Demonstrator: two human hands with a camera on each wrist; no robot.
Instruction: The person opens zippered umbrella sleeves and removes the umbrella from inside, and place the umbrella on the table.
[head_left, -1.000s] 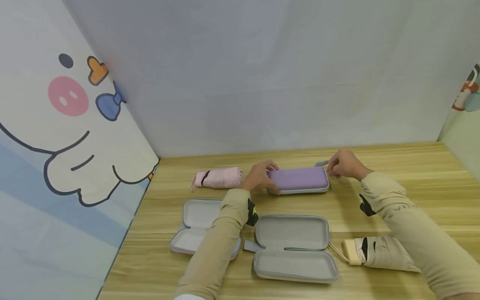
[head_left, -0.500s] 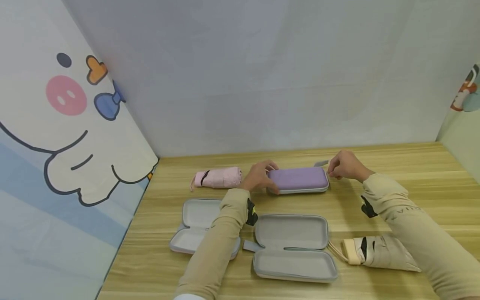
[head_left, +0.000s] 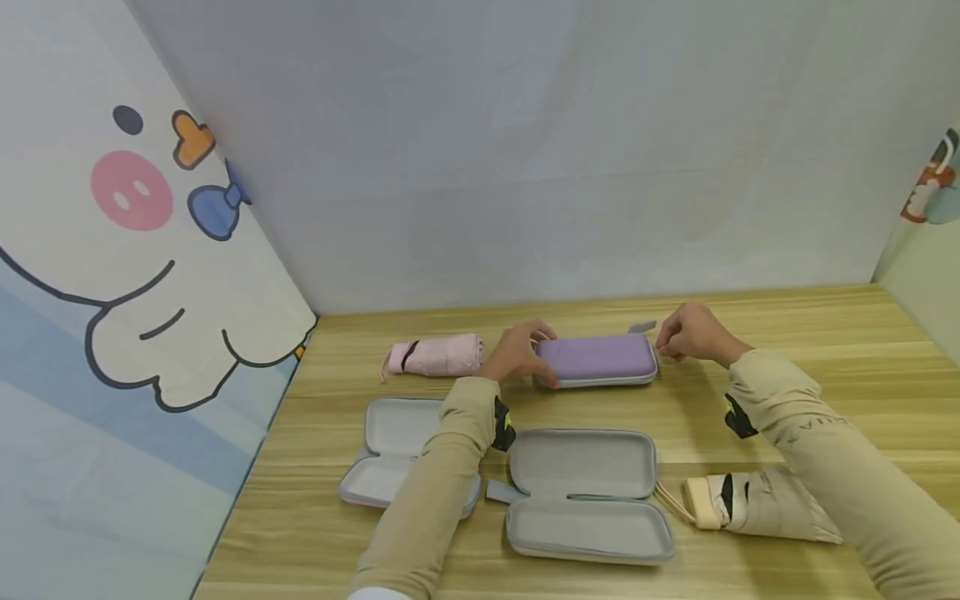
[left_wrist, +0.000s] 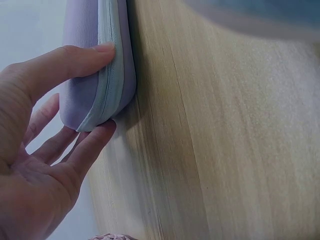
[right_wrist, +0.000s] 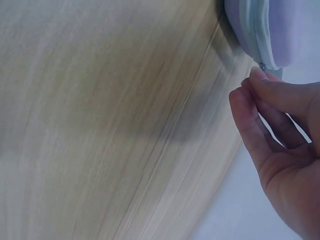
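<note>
A closed purple zip case (head_left: 596, 357) lies at the back of the table. Its left end is held by my left hand (head_left: 519, 354); in the left wrist view the thumb lies on the pale zipper band (left_wrist: 111, 85) and the fingers curl round the end. At the opposite end my right hand (head_left: 692, 333) pinches the zipper pull, with thumb and fingertips together. Close up in the right wrist view, the zipper slider (right_wrist: 262, 66) shows just above the thumb tip, while the pull itself is mostly hidden by the fingers. A grey strap (head_left: 642, 327) sticks out behind the case.
A folded pink umbrella (head_left: 438, 356) lies left of my left hand. Two unzipped cases, one grey (head_left: 588, 527) and one partly under my left forearm (head_left: 401, 429), lie nearer. A beige folded umbrella (head_left: 772, 504) is beside my right forearm.
My right hand has shifted very slightly to the right, still at the case's right end. The left hand and the case have hardly moved.
</note>
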